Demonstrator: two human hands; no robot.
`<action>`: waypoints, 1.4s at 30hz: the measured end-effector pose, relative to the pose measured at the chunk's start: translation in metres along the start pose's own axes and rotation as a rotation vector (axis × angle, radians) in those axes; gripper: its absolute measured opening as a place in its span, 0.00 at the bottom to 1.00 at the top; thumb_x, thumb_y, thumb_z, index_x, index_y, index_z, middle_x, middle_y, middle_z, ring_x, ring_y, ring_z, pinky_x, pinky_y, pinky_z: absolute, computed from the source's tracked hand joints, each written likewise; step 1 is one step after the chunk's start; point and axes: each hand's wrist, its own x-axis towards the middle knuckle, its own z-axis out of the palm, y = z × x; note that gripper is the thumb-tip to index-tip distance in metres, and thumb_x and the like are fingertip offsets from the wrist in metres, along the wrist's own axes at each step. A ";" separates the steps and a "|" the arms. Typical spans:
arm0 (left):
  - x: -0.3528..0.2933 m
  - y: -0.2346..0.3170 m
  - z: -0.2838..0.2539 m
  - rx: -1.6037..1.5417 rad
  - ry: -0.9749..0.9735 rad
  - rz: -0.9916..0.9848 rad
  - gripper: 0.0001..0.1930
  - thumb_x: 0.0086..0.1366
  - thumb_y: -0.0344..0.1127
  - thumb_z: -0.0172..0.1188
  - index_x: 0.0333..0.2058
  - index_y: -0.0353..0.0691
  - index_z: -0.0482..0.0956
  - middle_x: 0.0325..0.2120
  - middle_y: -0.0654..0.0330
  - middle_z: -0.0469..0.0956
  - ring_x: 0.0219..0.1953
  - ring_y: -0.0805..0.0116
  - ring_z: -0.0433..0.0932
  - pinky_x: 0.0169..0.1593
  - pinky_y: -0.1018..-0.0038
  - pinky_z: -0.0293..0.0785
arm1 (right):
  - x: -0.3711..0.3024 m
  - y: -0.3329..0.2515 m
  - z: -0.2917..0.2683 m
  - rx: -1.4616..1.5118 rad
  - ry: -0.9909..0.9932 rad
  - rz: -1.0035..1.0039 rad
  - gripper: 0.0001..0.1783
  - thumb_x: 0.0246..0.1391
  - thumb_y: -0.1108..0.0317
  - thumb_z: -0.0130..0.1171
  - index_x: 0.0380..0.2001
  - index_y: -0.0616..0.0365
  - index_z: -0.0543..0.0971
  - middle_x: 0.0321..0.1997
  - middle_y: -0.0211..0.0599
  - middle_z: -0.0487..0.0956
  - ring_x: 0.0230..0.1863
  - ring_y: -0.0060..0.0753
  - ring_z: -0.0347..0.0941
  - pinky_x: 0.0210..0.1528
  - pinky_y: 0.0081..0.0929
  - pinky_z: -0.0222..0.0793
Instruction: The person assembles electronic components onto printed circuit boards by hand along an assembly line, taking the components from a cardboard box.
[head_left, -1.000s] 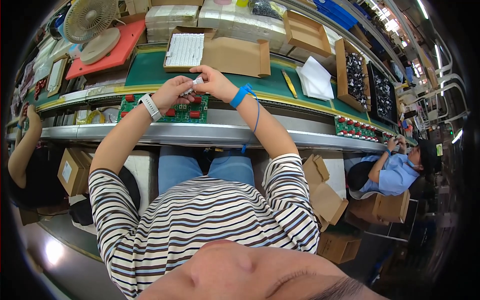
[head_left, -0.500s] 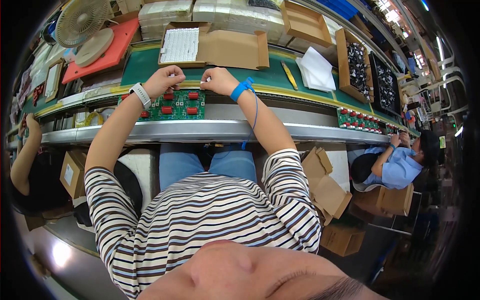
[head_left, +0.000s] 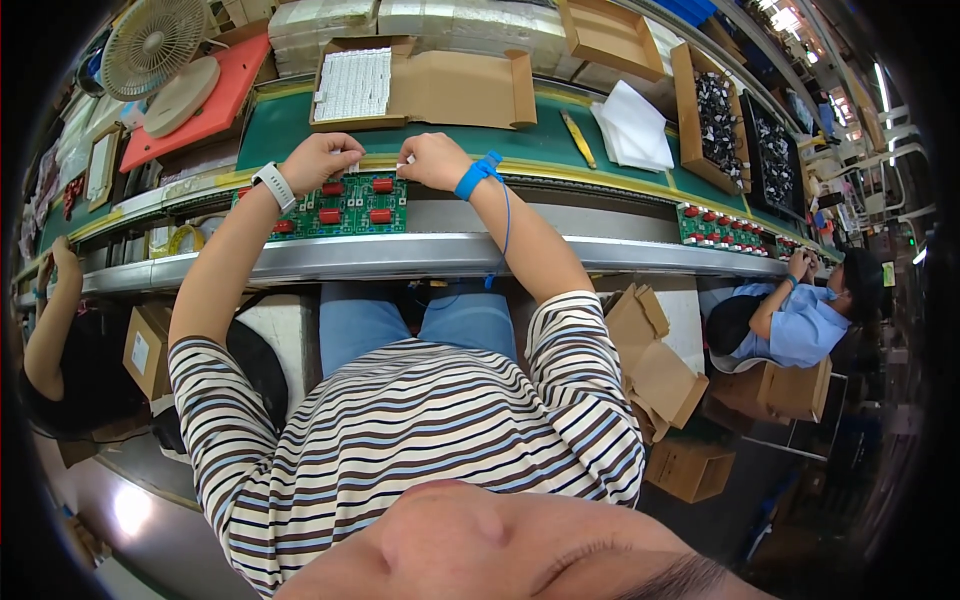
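Green circuit board (head_left: 396, 203) just on the near side of the fingers (head_left: 346, 153). Pinched closed: left hand (head_left: 314, 165), apparently on a white piece; right hand (head_left: 434, 162), on a small white part (head_left: 409, 160). Advisable: light grip, clear of red components (head_left: 382, 186).

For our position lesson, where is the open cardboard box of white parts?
In the head view, the box sits mostly left of centre on the green worktop, just beyond the wearer's left hand and right of the fan.

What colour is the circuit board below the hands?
Green; the circuit board shows best in head view.
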 end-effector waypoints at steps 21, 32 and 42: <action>0.006 0.001 0.015 0.581 0.032 0.191 0.06 0.54 0.30 0.55 0.31 0.37 0.76 0.24 0.57 0.77 0.26 0.68 0.74 0.34 0.76 0.70 | 0.003 0.012 -0.008 1.025 -0.057 0.173 0.12 0.50 0.69 0.55 0.37 0.64 0.71 0.24 0.32 0.73 0.23 0.20 0.69 0.27 0.15 0.69; -0.003 0.008 0.014 0.486 0.035 0.149 0.09 0.51 0.32 0.57 0.32 0.37 0.77 0.25 0.56 0.77 0.28 0.65 0.75 0.35 0.73 0.70 | 0.004 0.010 -0.007 0.961 -0.038 0.168 0.13 0.49 0.64 0.58 0.32 0.62 0.73 0.22 0.29 0.73 0.20 0.16 0.67 0.18 0.14 0.62; -0.015 -0.011 -0.028 0.039 0.205 -0.118 0.13 0.53 0.30 0.58 0.36 0.32 0.71 0.31 0.56 0.75 0.31 0.72 0.75 0.38 0.79 0.72 | 0.039 -0.026 0.010 0.739 -0.138 0.080 0.11 0.47 0.64 0.58 0.30 0.61 0.76 0.22 0.30 0.74 0.22 0.18 0.69 0.23 0.17 0.65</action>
